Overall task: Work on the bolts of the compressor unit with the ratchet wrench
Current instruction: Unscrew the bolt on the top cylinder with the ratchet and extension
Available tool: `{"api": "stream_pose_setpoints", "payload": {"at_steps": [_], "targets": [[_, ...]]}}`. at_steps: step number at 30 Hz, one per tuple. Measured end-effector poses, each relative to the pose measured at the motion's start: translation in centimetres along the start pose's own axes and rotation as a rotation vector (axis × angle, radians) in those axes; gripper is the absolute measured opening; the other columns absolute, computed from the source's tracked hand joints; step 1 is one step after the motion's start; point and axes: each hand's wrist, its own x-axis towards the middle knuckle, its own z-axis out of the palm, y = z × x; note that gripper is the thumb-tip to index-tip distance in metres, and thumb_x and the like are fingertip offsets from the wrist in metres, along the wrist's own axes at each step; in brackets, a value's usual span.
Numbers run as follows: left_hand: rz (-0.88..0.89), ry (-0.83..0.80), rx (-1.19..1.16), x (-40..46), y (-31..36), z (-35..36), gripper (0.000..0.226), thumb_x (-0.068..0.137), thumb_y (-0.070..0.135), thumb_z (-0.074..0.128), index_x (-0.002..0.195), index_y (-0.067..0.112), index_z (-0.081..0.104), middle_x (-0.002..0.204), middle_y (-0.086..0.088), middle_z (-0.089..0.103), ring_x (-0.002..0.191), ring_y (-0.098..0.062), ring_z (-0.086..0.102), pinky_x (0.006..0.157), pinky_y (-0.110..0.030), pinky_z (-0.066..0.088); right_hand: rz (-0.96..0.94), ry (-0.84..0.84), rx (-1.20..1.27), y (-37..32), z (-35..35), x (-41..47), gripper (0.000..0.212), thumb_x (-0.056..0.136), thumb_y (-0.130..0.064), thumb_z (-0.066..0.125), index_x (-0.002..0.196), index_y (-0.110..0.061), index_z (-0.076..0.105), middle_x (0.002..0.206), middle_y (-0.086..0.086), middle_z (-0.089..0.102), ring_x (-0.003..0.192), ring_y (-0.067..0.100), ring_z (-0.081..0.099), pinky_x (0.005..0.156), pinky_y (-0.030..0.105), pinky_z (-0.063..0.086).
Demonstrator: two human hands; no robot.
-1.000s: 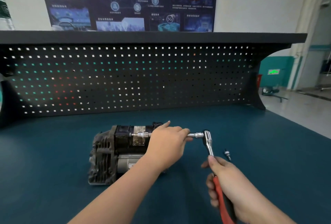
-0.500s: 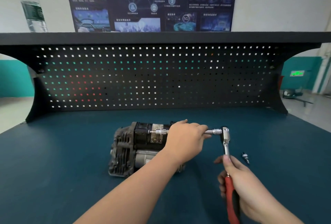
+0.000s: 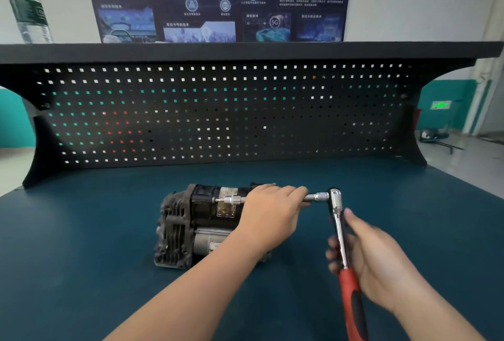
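The right hand point(image 3: 373, 261) curls round the ratchet point(image 3: 339, 234) at its steel shank above the red grip; short, even swings should serve best. The left hand point(image 3: 270, 212) wraps the extension bar point(image 3: 316, 197), which should stay level so the socket point(image 3: 231, 200) sits square. Behind, the compressor point(image 3: 191, 220) lies mid-bench point(image 3: 81, 231); the bolt itself is hidden.
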Motion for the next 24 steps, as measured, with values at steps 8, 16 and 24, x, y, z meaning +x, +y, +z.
{"api": "stream_pose_setpoints", "payload": {"at_steps": [8, 16, 24], "targets": [[-0.009, 0.027, 0.015, 0.1, 0.2, 0.2, 0.017, 0.087, 0.03, 0.055, 0.077, 0.02, 0.064, 0.056, 0.005, 0.057, 0.047, -0.017, 0.055, 0.045, -0.026, 0.039, -0.286, 0.229, -0.011, 0.2, 1.1, 1.1, 0.007, 0.088, -0.016, 0.069, 0.094, -0.012, 0.067, 0.078, 0.011, 0.072, 0.06, 0.025, 0.072, 0.037, 0.024, 0.046], [-0.008, -0.011, 0.023, 0.2, 0.3, -0.2, 0.013, 0.083, 0.031, 0.066, 0.076, 0.02, 0.064, 0.055, 0.005, 0.056, 0.044, -0.017, 0.052, 0.044, -0.024, 0.035, -0.155, 0.3, 0.04, -0.8, 1.3, 1.2, 0.011, 0.079, 0.001, 0.073, 0.085, -0.006, 0.066, 0.077, 0.01, 0.07, 0.054, 0.018, 0.069, 0.036, 0.023, 0.043], [0.004, 0.0, 0.034, 0.1, 0.2, -0.4, 0.015, 0.082, 0.032, 0.068, 0.074, 0.02, 0.064, 0.054, 0.006, 0.057, 0.043, -0.017, 0.051, 0.044, -0.023, 0.034, 0.027, 0.154, 0.269, -0.9, 0.8, 0.6, 0.013, 0.085, -0.019, 0.07, 0.082, -0.007, 0.067, 0.065, 0.006, 0.07, 0.051, 0.018, 0.069, 0.036, 0.018, 0.044]]}}
